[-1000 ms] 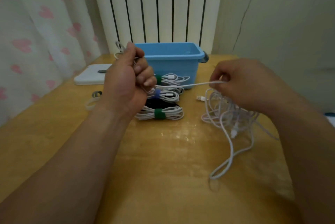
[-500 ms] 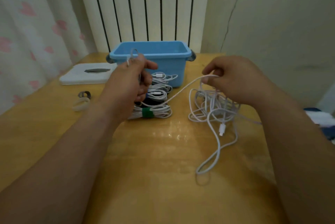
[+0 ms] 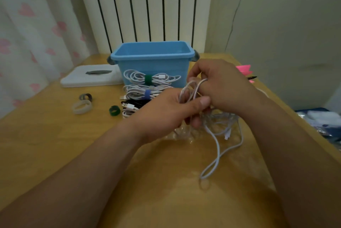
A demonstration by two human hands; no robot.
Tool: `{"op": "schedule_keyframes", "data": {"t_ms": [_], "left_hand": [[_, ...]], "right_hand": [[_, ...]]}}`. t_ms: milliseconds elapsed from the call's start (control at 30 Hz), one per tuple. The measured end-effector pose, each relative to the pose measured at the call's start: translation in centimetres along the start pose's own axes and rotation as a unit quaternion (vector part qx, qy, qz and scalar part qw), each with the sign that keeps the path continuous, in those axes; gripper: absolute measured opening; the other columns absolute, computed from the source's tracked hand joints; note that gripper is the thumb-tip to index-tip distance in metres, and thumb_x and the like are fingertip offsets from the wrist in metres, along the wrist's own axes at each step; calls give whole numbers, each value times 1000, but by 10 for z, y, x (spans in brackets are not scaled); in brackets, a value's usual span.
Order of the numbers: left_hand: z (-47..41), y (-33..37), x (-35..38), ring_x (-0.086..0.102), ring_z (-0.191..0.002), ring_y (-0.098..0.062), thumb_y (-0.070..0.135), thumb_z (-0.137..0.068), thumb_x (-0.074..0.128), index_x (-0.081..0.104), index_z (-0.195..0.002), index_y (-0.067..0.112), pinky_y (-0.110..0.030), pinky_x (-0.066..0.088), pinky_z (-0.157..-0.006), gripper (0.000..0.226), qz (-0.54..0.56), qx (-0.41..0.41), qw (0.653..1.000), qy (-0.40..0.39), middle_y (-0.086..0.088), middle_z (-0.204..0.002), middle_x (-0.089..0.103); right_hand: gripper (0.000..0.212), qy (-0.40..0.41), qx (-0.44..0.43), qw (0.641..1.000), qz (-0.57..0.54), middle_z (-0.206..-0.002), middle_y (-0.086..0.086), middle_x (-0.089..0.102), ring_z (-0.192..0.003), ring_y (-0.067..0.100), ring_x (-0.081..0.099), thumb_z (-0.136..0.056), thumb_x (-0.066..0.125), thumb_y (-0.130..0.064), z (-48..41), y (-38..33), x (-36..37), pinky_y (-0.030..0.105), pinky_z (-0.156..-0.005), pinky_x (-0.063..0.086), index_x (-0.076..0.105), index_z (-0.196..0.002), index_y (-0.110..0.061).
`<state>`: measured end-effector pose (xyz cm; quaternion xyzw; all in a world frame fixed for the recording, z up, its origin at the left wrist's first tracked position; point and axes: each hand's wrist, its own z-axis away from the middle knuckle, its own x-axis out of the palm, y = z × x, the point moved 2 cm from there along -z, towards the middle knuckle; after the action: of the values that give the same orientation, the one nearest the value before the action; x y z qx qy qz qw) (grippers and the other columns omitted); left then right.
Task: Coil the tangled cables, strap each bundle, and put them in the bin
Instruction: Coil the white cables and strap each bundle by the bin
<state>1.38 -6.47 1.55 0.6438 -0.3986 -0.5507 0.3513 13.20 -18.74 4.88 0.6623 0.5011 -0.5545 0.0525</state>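
Note:
My left hand [image 3: 171, 109] grips a few loops of a white cable [image 3: 190, 89] between thumb and fingers. My right hand [image 3: 221, 87] meets it from the right and holds the same cable, a strand wrapped over one finger. The cable's loose tangle [image 3: 221, 135] trails onto the wooden table below my hands. The blue bin [image 3: 153, 56] stands behind. In front of it lie strapped bundles: a white one with a green strap [image 3: 147, 79], a white one with a blue strap [image 3: 145, 93], and a black one [image 3: 132, 103], partly hidden by my left hand.
Loose straps lie left of the bundles: a grey ring [image 3: 85, 97], a white ring [image 3: 82, 107] and a green ring [image 3: 114, 111]. A white tissue box [image 3: 90, 76] sits at the back left. Pink items [image 3: 243, 70] lie at the right table edge. A radiator stands behind.
My left hand came down and to the right, meeting my right hand. The stretched strand between them has become loops gathered in my left hand. The view shifted, uncovering the bundles and straps.

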Motion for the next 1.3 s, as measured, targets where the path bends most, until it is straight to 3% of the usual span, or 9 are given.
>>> {"op": "schedule_keyframes", "data": {"t_ms": [100, 267, 400, 633, 767, 933, 1067, 1167, 1300], "left_hand": [[-3, -2, -8, 57, -67, -22, 40, -113, 45, 66, -91, 10, -31, 51, -69, 42, 139, 5, 990, 34, -2, -60, 43], [-4, -8, -53, 39, -52, -11, 44, -113, 46, 58, -84, 19, -24, 37, -52, 40, 400, 21, 894, 202, 5, -58, 32], [-9, -11, -38, 42, -59, -11, 48, -105, 61, 60, -90, 18, -27, 36, -61, 34, 346, 10, 910, 228, 3, -64, 38], [-11, -11, -34, 63, -88, -34, 42, -97, 77, 69, -95, 6, -54, 56, -88, 37, 247, 0, 945, 212, -16, -86, 67], [-9, -9, -36, 64, -73, -18, 25, -108, 60, 61, -97, 14, -34, 54, -68, 16, 267, 1, 936, 230, -5, -79, 64], [-6, -8, -59, 57, -62, -14, 25, -113, 49, 53, -89, 20, -27, 54, -63, 25, 474, 20, 848, 236, 3, -65, 44], [-4, -20, -87, 29, -52, -6, 25, -113, 48, 47, -83, 24, -20, 23, -52, 29, 463, 26, 843, 273, 7, -64, 31], [-5, -27, -90, 30, -51, -7, 24, -112, 48, 48, -83, 23, -21, 27, -49, 29, 447, 22, 851, 276, 7, -65, 32], [-9, -24, -74, 36, -52, -9, 23, -113, 49, 48, -85, 22, -22, 32, -48, 28, 351, 7, 903, 249, 4, -67, 40]], "right_hand": [[14, 23, -16, 1000, -15, -63, -13, 61, -56, 2, 53, -95, 73, -39, 0, 6, -4, 29, -59, 36, 69, -87, -29], [28, -27, -15, 992, -120, -65, -2, 67, -60, 9, 64, -99, 68, -49, 6, 11, -16, 35, -68, 53, 72, -87, -24], [25, -69, -46, 981, -176, -70, -4, 68, -64, 9, 64, -107, 60, -36, 10, -7, -3, 32, -70, 55, 74, -91, -24], [31, -90, -114, 988, 45, -66, -10, 56, -65, 3, 53, -103, 61, -45, 20, -35, 21, 28, -56, 34, 60, -75, -30], [37, -114, -118, 984, 72, -68, -12, 53, -66, 1, 51, -103, 62, -43, 23, -40, 21, 24, -56, 30, 49, -69, -38], [12, -137, -54, 987, 57, -79, -10, 67, -78, 4, 64, -98, 71, -37, 12, -12, 0, 26, -64, 44, 70, -87, -34], [6, -129, 3, 991, -20, -83, -20, 77, -77, -7, 69, -97, 74, -33, 9, 21, -35, 21, -72, 48, 79, -94, -32], [15, -100, 29, 987, -121, -88, -11, 81, -81, -7, 70, -100, 69, -34, 10, 36, -45, 17, -74, 47, 81, -95, -26], [19, -74, 52, 974, -209, -88, 3, 82, -83, 18, 71, -103, 66, -31, 6, 37, -34, 36, -78, 50, 76, -103, -15]]}}
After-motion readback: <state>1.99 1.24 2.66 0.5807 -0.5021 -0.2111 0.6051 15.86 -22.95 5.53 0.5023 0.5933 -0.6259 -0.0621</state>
